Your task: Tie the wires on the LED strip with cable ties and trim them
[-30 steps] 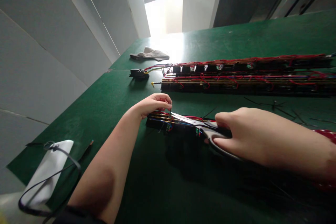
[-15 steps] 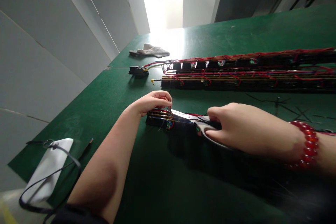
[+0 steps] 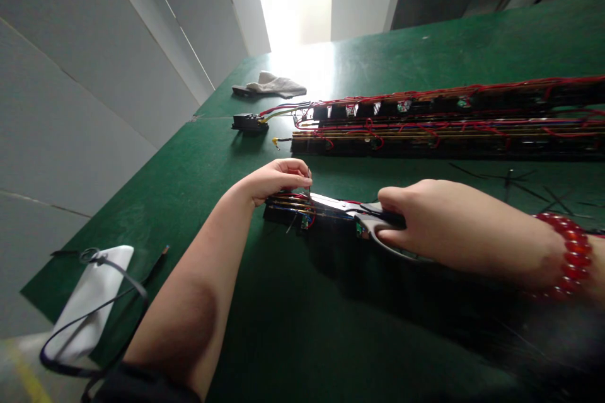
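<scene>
A black wired module (image 3: 302, 217) with red, blue and yellow wires lies on the green table (image 3: 283, 327) in front of me. My left hand (image 3: 276, 177) is closed in a pinch on a thin black cable tie standing up at the module's left end. My right hand (image 3: 425, 220), with a red bead bracelet (image 3: 567, 252) on its wrist, grips a pair of scissors (image 3: 350, 209). The blades point left over the module, their tips next to the pinched tie.
Two long wired module rows (image 3: 449, 126) lie across the table beyond my hands, with a small black connector (image 3: 248, 121) at their left end. A grey cloth (image 3: 274, 84) sits farther back. A white device with a black cord (image 3: 89, 302) lies near left. Cut tie scraps (image 3: 510, 179) lie at right.
The view has shifted slightly and my right forearm now shows more, with the bracelet in sight. The scissors and left hand stay at the module's end.
</scene>
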Motion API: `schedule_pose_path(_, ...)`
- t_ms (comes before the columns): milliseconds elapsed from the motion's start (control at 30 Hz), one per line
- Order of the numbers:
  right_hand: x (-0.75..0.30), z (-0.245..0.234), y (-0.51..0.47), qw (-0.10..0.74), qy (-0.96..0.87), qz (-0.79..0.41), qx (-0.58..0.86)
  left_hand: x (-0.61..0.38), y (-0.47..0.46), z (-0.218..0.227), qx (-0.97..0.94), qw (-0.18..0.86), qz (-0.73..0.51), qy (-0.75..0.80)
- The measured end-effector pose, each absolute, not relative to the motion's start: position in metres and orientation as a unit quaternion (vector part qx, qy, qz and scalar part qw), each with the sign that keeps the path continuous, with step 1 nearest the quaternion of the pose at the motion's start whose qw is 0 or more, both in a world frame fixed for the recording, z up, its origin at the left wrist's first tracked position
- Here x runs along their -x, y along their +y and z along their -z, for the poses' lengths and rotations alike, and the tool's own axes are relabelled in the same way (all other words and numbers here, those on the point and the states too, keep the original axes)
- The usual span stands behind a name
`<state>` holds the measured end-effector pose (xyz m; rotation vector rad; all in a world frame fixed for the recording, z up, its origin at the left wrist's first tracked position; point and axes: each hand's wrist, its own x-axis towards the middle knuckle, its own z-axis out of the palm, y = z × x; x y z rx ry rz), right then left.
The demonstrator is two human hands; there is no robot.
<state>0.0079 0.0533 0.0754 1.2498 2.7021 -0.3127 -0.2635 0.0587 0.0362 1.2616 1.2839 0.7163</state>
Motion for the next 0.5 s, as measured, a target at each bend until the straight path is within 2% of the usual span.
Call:
schedule_pose_path(267, -0.012, -0.075, 0.057, 0.084, 0.902, 0.096, -0.412, 0.267, 0.061, -0.031, -0.521, 0.552, -0.344, 0.553)
schedule_pose_path(500, -0.022, -0.074, 0.064, 0.074, 0.908, 0.079, -0.405, 0.263, 0.059, -0.033, -0.559, 0.502, -0.295, 0.590)
